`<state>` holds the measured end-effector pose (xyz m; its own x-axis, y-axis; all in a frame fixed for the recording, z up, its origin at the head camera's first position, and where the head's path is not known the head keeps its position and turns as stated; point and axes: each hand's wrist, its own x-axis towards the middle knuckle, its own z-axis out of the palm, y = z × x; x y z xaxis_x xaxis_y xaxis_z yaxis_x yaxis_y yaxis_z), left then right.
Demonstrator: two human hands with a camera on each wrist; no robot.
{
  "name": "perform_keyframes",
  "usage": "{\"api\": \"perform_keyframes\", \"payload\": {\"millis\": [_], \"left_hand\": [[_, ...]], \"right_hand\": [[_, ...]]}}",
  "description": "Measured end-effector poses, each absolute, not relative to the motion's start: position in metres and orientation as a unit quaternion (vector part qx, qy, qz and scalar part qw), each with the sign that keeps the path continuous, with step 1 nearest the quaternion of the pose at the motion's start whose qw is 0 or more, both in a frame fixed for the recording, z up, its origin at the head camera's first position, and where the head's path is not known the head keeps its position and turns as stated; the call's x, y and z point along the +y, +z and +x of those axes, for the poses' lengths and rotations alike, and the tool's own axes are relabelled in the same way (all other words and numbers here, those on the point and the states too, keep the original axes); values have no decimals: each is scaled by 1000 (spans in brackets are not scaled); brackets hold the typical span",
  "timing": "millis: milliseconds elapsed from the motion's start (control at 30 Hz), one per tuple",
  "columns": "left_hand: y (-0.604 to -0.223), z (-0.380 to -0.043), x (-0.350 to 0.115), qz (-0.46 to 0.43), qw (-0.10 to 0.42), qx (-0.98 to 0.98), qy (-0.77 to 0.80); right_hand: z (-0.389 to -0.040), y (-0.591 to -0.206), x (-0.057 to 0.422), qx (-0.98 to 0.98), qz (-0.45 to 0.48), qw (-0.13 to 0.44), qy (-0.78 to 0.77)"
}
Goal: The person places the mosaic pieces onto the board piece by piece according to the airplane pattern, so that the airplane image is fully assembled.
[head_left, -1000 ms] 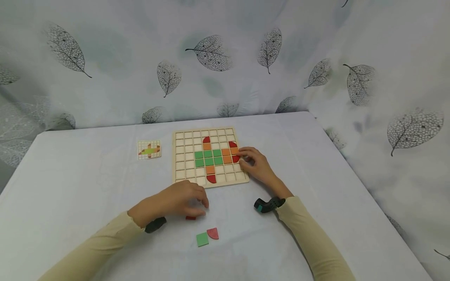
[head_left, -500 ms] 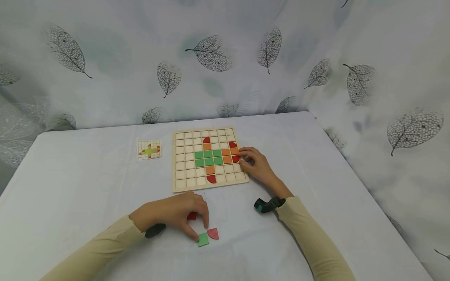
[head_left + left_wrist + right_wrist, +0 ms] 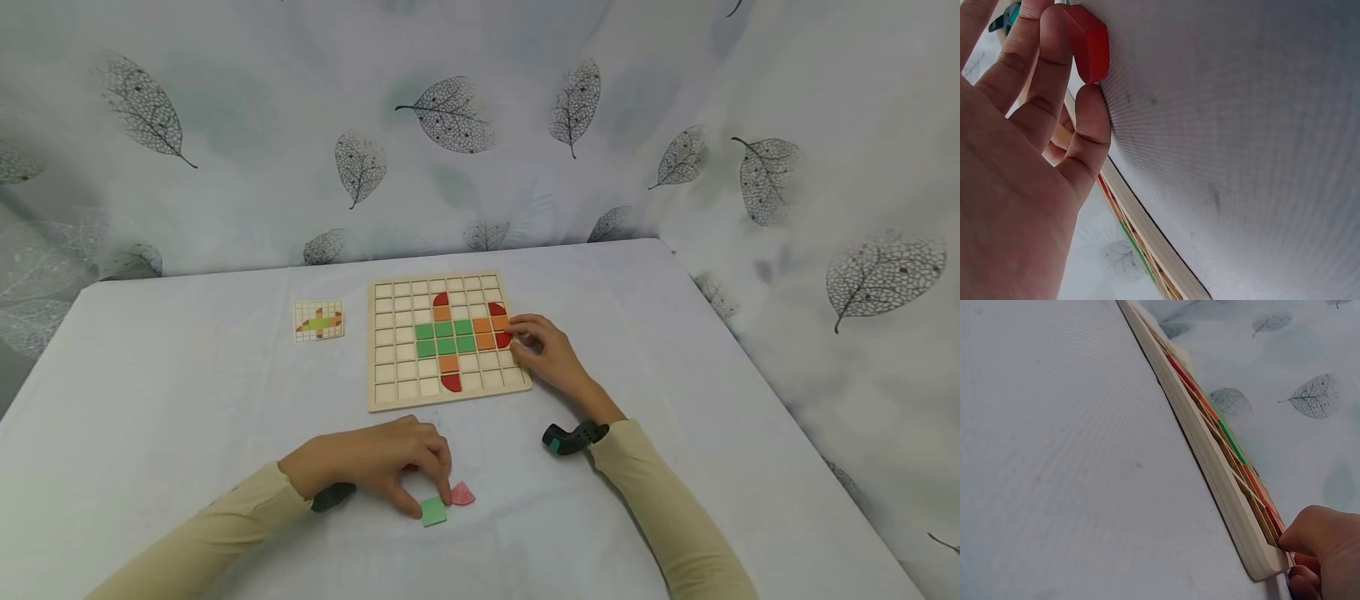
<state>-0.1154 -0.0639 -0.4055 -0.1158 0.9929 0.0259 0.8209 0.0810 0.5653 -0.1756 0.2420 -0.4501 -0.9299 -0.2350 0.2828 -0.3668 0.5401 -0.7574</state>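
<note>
In the head view, the left hand (image 3: 382,458) reaches down to a green square tile (image 3: 433,512), its thumb and index finger at opposite edges, pinching it. Just right of the index fingertip lies a red quarter-circle tile (image 3: 462,494). The left wrist view has another red tile (image 3: 1089,47) close by the outer fingertips; the head view hides it under the hand. A wooden grid board (image 3: 390,396) holds green, orange and red tiles in a plane-like pattern. At its right edge the right hand (image 3: 549,354) grips the frame, seen in the right wrist view near a corner.
A small pattern card (image 3: 318,321) lies left of the board on the white-covered table (image 3: 187,375). Leaf-printed cloth (image 3: 450,192) hangs behind and to the right. Both wrists wear dark camera bands; the right band (image 3: 573,437) shows plainly.
The left hand has moved down and slightly right from a red tile to the green tile. The red quarter-circle tile has slid right and turned. The right hand stays put.
</note>
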Motion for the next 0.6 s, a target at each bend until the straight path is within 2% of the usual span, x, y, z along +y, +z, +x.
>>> {"api": "perform_keyframes", "payload": {"millis": [367, 600], "left_hand": [[-407, -116, -65, 612, 205, 734, 213], [-406, -115, -62, 621, 177, 736, 203]], "right_hand": [[-177, -450, 240, -878, 165, 67, 445], [-175, -450, 241, -877, 165, 68, 446]]}}
